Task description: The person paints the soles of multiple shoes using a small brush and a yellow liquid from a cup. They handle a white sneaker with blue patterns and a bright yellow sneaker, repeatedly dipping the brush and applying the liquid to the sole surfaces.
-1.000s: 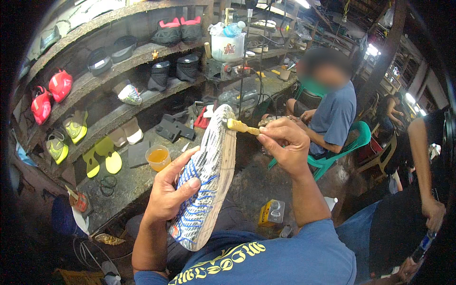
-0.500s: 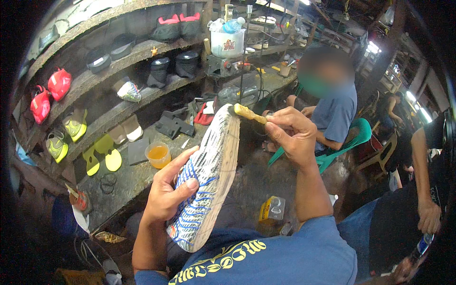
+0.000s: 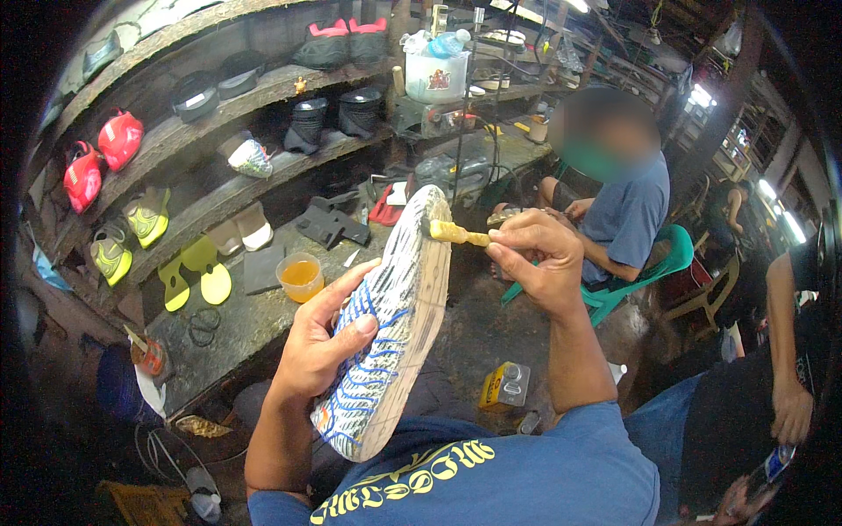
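Observation:
My left hand (image 3: 316, 346) grips a white knit shoe (image 3: 377, 368) with black and blue streaks, held upright at a slant with its toe up and its pale sole edge to the right. My right hand (image 3: 544, 267) pinches a short yellow brush (image 3: 460, 235) by its handle. The brush's dark tip touches the edge between upper and sole near the toe. Just beyond my left hand, a clear cup (image 3: 296, 286) of amber liquid stands on the bench (image 3: 202, 368), beside dark flat pieces (image 3: 261, 263).
Shelves (image 3: 175, 149) of shoes and a bench with yellow insoles (image 3: 210, 280) are at left. A seated co-worker (image 3: 618, 228) in a green chair (image 3: 671, 254) is at right; another person (image 3: 781, 386) stands close at my right. A yellow metal can (image 3: 500, 390) is below.
The brush rose toward the toe's tip half a second ago and now sits lower along its edge, more level. The shoe and my left hand are slightly farther right in the view.

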A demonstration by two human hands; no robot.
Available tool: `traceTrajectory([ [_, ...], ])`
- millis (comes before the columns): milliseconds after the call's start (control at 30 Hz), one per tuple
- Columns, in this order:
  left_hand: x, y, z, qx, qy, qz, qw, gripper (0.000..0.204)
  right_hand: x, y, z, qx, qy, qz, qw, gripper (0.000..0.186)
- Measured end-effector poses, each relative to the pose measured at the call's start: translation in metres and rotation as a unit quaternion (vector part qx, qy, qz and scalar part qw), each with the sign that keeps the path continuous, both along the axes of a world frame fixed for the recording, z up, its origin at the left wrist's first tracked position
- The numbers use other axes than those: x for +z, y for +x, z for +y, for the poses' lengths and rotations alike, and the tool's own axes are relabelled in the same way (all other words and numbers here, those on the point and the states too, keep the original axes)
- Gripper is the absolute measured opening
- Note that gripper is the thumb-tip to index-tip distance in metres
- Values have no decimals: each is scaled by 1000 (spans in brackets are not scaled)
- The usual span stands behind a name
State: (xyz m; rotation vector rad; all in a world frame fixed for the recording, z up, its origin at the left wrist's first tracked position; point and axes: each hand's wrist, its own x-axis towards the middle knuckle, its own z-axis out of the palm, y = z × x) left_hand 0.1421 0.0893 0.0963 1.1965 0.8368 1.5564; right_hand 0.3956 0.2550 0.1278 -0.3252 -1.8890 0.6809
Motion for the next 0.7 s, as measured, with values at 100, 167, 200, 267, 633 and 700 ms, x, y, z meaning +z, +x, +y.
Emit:
traceTrajectory([
  [100,-1,-1,1,-6,-5,-3,1000,67,0,0,-1,-4,-1,-12,1000,18],
  [167,-1,-1,2,-12,0,-5,1000,67,0,1,-1,-13,12,-25,1000,18],
  [200,-2,-1,2,-15,2,-6,1000,67,0,1,0,-6,19,-24,1000,18],
  [267,-3,-2,3,-13,-4,-10,1000,67,0,0,1,-12,42,-35,998,18],
  [633,-5,-3,3,-12,-14,-15,1000,64,1,-2,-4,-12,70,-59,996,16],
  [700,-4,-2,3,-17,-17,-26,999,64,1,-3,-5,9,50,-49,998,15],
])
